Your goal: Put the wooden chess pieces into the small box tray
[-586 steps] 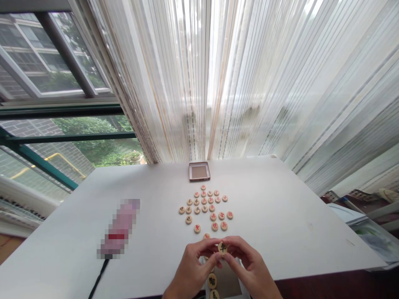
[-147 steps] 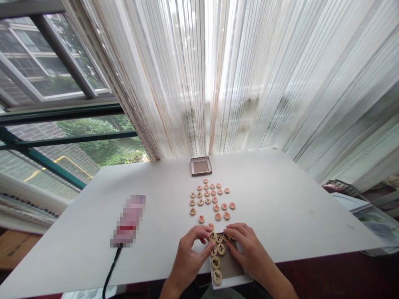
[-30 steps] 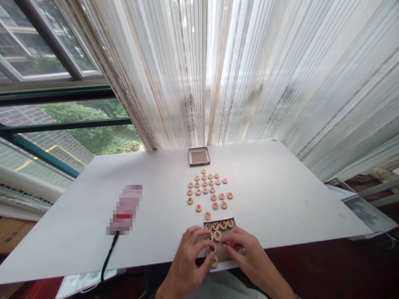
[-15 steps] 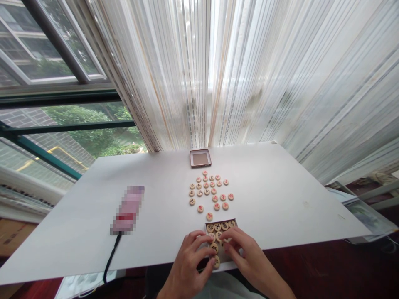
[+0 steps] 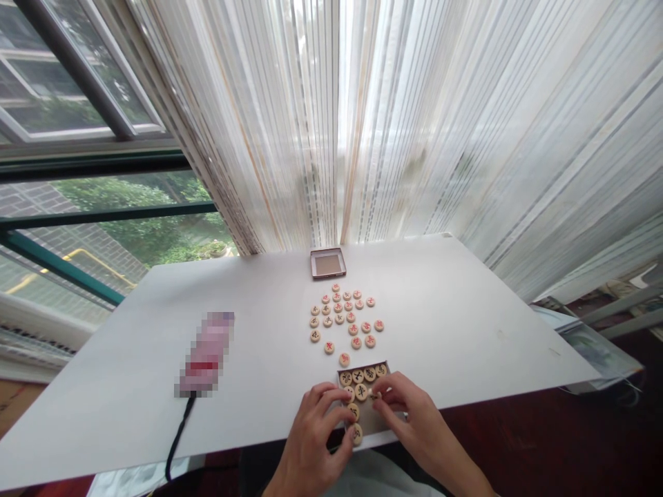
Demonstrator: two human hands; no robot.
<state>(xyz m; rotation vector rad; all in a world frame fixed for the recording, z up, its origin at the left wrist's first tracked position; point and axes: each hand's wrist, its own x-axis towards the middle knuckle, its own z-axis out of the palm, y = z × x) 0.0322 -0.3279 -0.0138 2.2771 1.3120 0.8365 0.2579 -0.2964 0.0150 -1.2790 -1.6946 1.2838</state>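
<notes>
On the white table's near edge lies a shallow box [image 5: 373, 420] holding several round wooden Chinese chess pieces, a full row along its far side and a column down its left. My left hand [image 5: 318, 431] rests over the box's left side, fingers curved and apart, fingertips at the pieces of that column. One such piece [image 5: 353, 413] shows between its fingers. My right hand [image 5: 409, 411] is over the box's right half, pinching a Chinese chess piece [image 5: 375, 396] that is tilted and partly hidden by the fingers. Just left of it, another piece [image 5: 361, 392] lies flat in the box.
Several pieces with red or black characters, such as a red one [image 5: 344, 359], are spread beyond the box. Farther back sits an open box lid [image 5: 328, 264]. A blurred-out pink device [image 5: 204, 355] with a black cable [image 5: 179, 438] lies to the left.
My right hand has drawn slightly back from the second-row piece, uncovering it, and the pinched piece now shows at its fingertips. My left hand keeps its place. The whole view has shifted slightly.
</notes>
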